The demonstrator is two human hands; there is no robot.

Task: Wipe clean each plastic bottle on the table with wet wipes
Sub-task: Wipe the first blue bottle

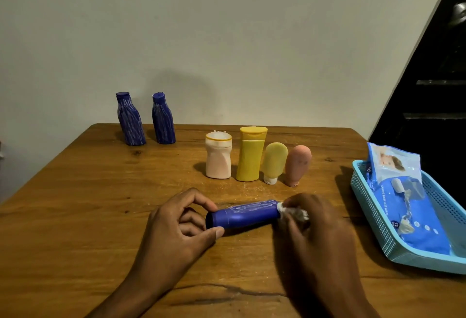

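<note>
A blue plastic bottle (243,214) lies on its side near the front of the wooden table (88,191), with white streaks along its upper side. My left hand (176,224) pinches its base end between thumb and fingers. My right hand (312,226) presses a crumpled white wet wipe (293,213) against the bottle's cap end, which is hidden. Two more blue bottles, one on the left (129,119) and one on the right (162,118), stand streaked white at the far left. A pale pink bottle (218,158), a yellow bottle (251,155), a light yellow tube (273,162) and a pink tube (297,165) stand in a row.
A light blue perforated basket (373,219) sits at the table's right edge and holds a blue pack of wet wipes (416,216) with its flap open. White crumbs are scattered on the wood in front of the row. A plain wall runs behind the table.
</note>
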